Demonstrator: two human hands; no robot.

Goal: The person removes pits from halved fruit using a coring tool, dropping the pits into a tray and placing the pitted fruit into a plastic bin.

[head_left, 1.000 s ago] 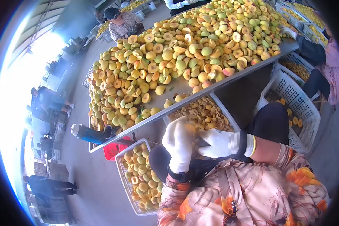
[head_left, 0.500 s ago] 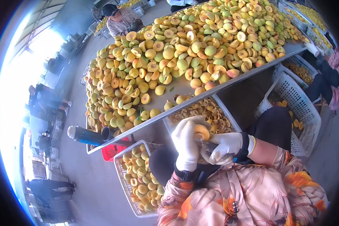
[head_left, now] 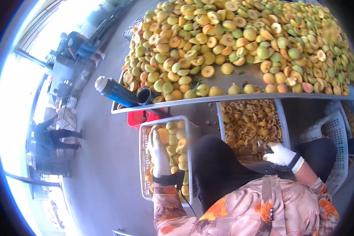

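My left hand (head_left: pixel 158 153), in a white glove, is over a white crate (head_left: pixel 142 157) of halved yellow peaches. Its fingers are stretched out, and a peach half (head_left: pixel 163 136) lies right by them; whether they touch it I cannot tell. My right hand (head_left: pixel 280 154), also gloved, is closed around a small tool (head_left: pixel 268 149) with a dark grip and a metal tip; its exact kind is not clear. This hand is at the right edge of a bin (head_left: pixel 286 126) filled with brown pits and fruit scraps.
A metal-edged table (head_left: pixel 208 101) bears a large heap of peach halves (head_left: pixel 224 39). At its left corner are a blue thermos (head_left: pixel 118 91) and a dark cup (head_left: pixel 144 96), with a red container (head_left: pixel 139 118) below. Another white basket (head_left: pixel 336 131) stands at right. People work farther left.
My hands, together around a peach half before, are now apart. The left has moved over the crate; the right has gone rightward with the tool. The view has turned left.
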